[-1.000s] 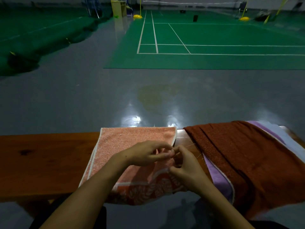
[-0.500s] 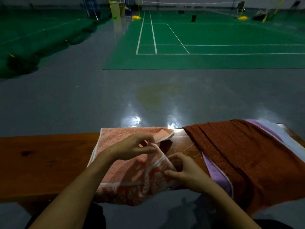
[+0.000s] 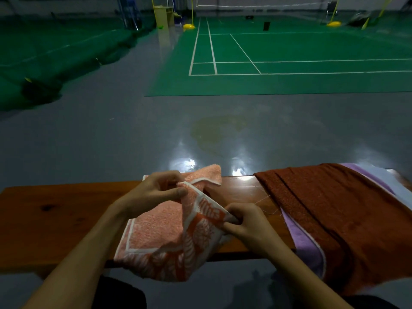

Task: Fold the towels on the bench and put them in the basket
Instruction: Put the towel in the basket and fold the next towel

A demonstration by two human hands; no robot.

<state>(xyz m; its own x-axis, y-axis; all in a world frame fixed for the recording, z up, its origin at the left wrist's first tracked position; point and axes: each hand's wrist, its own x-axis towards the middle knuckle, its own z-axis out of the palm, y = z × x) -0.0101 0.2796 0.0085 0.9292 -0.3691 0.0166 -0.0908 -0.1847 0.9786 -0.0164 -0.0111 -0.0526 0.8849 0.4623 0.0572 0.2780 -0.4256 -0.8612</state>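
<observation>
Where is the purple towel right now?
In the head view the purple towel lies on the right part of the bench, mostly under the brown towel, just right of the right hand.

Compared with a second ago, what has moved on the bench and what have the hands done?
Both hands have lifted the right edge of the orange towel off the bench and are carrying it leftward over itself. The left hand pinches the far corner, which has peeled up; the right hand pinches the near part of the edge. More bare wood now shows beside it. The brown towel and purple towel stayed put.
</observation>
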